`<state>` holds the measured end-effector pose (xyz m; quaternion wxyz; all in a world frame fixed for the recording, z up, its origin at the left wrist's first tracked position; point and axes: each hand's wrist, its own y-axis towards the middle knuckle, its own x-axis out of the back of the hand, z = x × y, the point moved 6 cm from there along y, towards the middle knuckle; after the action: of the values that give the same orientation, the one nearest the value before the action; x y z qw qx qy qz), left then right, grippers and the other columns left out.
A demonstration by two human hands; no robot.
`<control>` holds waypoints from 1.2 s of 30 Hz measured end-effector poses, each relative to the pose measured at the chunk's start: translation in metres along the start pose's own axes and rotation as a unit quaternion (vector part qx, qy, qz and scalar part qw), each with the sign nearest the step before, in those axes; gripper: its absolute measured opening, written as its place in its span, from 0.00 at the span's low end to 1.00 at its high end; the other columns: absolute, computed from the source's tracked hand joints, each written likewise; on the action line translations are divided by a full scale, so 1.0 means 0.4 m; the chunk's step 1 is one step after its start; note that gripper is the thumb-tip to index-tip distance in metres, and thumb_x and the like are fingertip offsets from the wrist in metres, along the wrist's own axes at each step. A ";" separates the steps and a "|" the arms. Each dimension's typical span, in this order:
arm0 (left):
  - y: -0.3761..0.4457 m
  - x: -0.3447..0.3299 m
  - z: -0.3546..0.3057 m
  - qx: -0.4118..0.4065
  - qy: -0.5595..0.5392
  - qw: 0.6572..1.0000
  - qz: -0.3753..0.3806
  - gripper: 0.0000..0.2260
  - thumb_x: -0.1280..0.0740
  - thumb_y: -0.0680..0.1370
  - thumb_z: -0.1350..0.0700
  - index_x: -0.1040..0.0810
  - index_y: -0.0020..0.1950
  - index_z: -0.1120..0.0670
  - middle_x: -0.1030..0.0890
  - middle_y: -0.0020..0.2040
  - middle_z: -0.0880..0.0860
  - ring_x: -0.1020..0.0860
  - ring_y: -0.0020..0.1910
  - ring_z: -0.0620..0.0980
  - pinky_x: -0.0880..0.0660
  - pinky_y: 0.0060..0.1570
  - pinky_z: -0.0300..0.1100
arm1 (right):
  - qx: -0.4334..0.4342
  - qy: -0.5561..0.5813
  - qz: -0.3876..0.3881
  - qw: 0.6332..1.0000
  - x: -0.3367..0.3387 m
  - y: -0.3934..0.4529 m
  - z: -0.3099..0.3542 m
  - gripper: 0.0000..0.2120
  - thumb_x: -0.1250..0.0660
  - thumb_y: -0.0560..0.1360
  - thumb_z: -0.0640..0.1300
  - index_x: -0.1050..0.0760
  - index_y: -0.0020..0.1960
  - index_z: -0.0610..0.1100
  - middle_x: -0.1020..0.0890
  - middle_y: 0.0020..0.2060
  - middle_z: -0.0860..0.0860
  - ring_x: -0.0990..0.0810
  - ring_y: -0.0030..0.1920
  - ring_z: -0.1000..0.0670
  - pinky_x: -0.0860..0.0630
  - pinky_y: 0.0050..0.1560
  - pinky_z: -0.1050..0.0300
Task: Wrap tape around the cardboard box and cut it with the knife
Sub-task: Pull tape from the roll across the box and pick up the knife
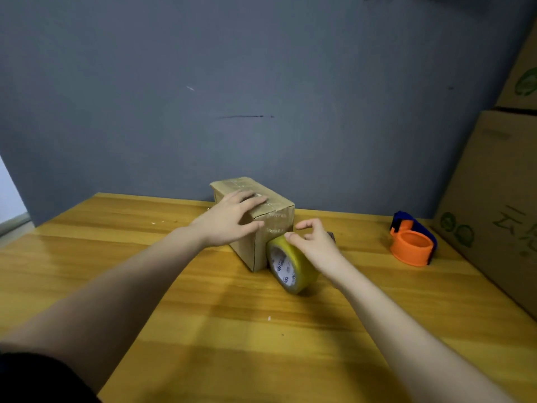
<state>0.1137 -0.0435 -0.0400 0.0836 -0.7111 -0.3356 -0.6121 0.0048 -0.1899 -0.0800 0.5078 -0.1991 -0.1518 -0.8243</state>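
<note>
Hidden and cut-off parts on your bench

Your right hand [315, 242] covers the tape roll's [290, 264] far rim and a dark object behind it; the large cartons [491, 199] run off the right edge; print on the cardboard box [276, 225] is too blurred to read.

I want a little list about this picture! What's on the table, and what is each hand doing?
surface: wooden table
box: small cardboard box, already taped on top
tape: yellow tape roll, on edge, against the box's near right side
left hand: left hand lying flat on the box top and corner
right hand: right hand on top of the tape roll, fingers spread
other thing: orange and blue tape dispenser, far right, untouched
knife: not clearly seen
</note>
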 end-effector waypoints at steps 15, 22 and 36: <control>-0.072 -0.014 -0.022 -0.058 -0.129 0.990 -0.001 0.26 0.47 0.75 0.54 0.38 0.73 0.43 0.40 0.76 0.46 0.47 0.76 0.45 0.51 0.76 0.45 | 0.017 0.091 -0.048 0.995 -0.073 -0.148 0.013 0.17 0.29 0.71 0.52 0.37 0.44 0.46 0.30 0.38 0.52 0.32 0.39 0.51 0.36 0.40 0.56; -0.069 -0.028 -0.013 -0.017 -0.219 0.974 -0.056 0.23 0.46 0.73 0.45 0.31 0.68 0.43 0.34 0.73 0.46 0.45 0.75 0.45 0.49 0.74 0.44 | 0.040 0.097 -0.057 0.993 -0.096 -0.164 0.018 0.18 0.29 0.71 0.50 0.38 0.45 0.44 0.34 0.35 0.53 0.36 0.35 0.54 0.38 0.36 0.59; -0.068 -0.040 -0.011 -0.011 -0.202 0.977 -0.061 0.34 0.27 0.65 0.38 0.34 0.69 0.40 0.38 0.75 0.42 0.49 0.76 0.41 0.47 0.74 0.48 | -0.046 -0.005 -0.124 0.991 0.067 -0.055 -0.104 0.15 0.42 0.78 0.56 0.28 0.42 0.46 0.19 0.40 0.46 0.20 0.41 0.43 0.23 0.47 0.44</control>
<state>0.0940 -0.0310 -0.0616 -0.0311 -0.7992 -0.3815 -0.4634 -0.0331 -0.2198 -0.1046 0.3908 -0.2060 -0.1403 -0.8861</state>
